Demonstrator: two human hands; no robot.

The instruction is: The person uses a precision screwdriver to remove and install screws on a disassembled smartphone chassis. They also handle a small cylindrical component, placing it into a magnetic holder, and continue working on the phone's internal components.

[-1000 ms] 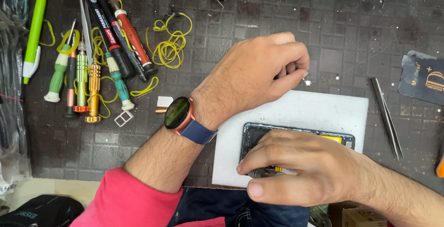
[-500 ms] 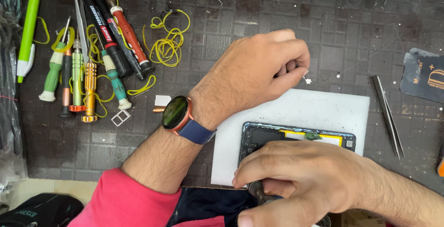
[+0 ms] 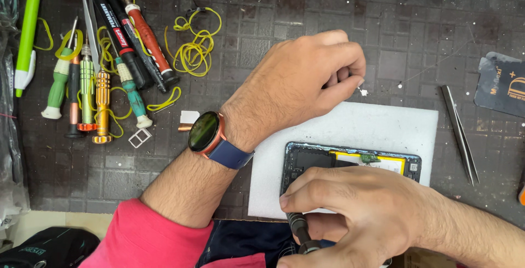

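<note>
An opened phone [image 3: 350,161] with its back off lies on a white foam pad [image 3: 383,126], showing a yellow-edged battery and dark boards. My right hand [image 3: 361,213] lies over the phone's near side and grips a dark screwdriver [image 3: 299,232] by its handle. My left hand [image 3: 301,82], with a round watch on a blue strap at the wrist, is curled into a fist above the pad's far left corner, its fingertips pinched together. I cannot tell whether anything small is between them.
On the dark grid mat [image 3: 273,22], several screwdrivers and pens [image 3: 104,66] lie at the far left beside yellow rubber bands [image 3: 194,44]. Metal tweezers [image 3: 460,134] lie right of the pad. A small tray [image 3: 140,137] rests near the screwdrivers. A dark blue card [image 3: 503,85] sits far right.
My right hand has slid toward me off the phone's middle and now grips the screwdriver at the near edge, uncovering more of the battery. My left hand has stayed put.
</note>
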